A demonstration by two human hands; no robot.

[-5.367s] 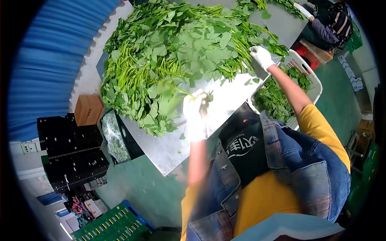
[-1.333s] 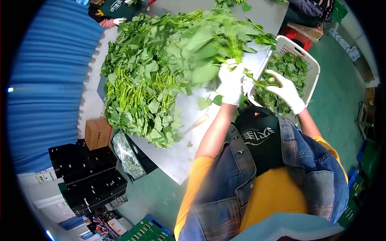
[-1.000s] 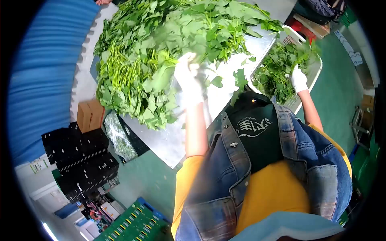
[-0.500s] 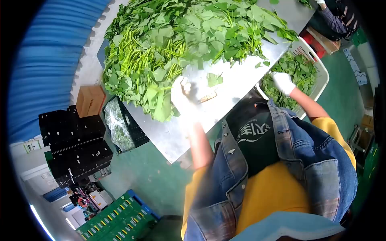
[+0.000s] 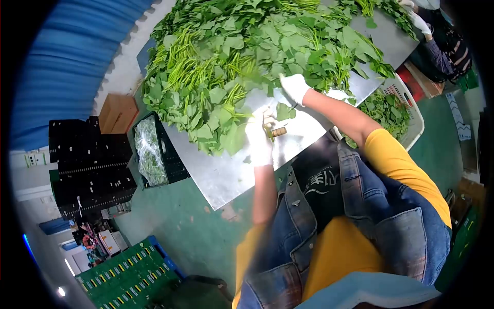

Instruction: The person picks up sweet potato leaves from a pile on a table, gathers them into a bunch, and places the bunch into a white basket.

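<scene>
My left hand [image 5: 260, 135], in a white glove, is over the metal table [image 5: 216, 175] with its fingers curled round leafy stems [image 5: 234, 136], whose broad leaves spread to its left. A small brown banded object [image 5: 278, 132] sticks out beside its thumb; its grip on this is unclear. My right hand [image 5: 296, 88], also gloved, is at the front edge of the big pile of greens [image 5: 221, 56], its fingertips partly hidden. Between the hands a loose leaf [image 5: 284, 112] lies on the metal.
A white basket [image 5: 416, 121] of greens stands right of the table. At the top right are a co-worker's gloved hands [image 5: 419, 21] at more greens. A dark crate [image 5: 172, 154] with a plastic bag and a cardboard box [image 5: 118, 114] are at the left, green crates [image 5: 126, 275] below.
My right hand has moved from the white basket up and left to the pile. My left hand has shifted slightly to the right. The view has shifted, and more of the co-worker's hands shows.
</scene>
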